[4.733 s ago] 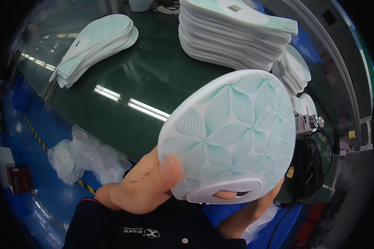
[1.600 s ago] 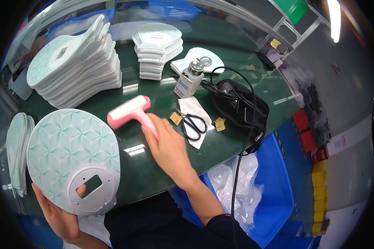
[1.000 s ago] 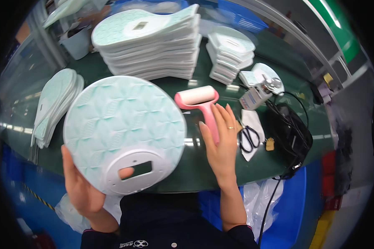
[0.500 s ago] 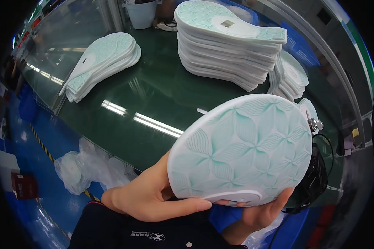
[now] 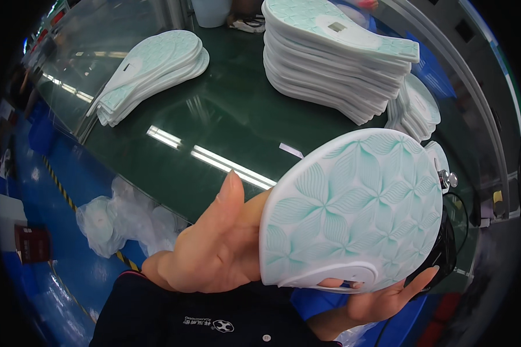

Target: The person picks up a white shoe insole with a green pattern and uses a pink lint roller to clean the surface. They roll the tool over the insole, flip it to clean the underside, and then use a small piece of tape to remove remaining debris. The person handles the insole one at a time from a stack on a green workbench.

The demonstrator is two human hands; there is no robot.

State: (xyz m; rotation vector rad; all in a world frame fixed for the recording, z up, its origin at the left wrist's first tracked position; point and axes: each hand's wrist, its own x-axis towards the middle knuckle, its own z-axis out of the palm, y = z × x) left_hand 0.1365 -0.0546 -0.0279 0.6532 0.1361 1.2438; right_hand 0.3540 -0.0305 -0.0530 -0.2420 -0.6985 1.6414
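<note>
A white paddle-shaped plastic panel (image 5: 359, 202) with a teal leaf pattern is tilted up in front of me, between my hands. The fingers of my left hand (image 5: 220, 248) go behind its left edge and support it there, while the thumb stands up, off the surface. My right hand (image 5: 382, 303) supports the panel from below at its lower right, the thumb stretched out beside the rim. Fingertips show through the slot near the panel's lower edge. The rest of the fingers and the panel's narrow end are hidden.
On the dark green table (image 5: 226, 127) stand a tall stack of similar panels (image 5: 330, 75) and a lower stack (image 5: 150, 75) at the left. More panels (image 5: 414, 107) lie at the right, near a metal knob (image 5: 447, 179) and a black bag (image 5: 440, 254). Plastic bags (image 5: 121, 222) sit at lower left.
My left thumb has lifted off the panel's face and now points up. The panel has shifted right and tilted slightly. My right hand has moved right with it.
</note>
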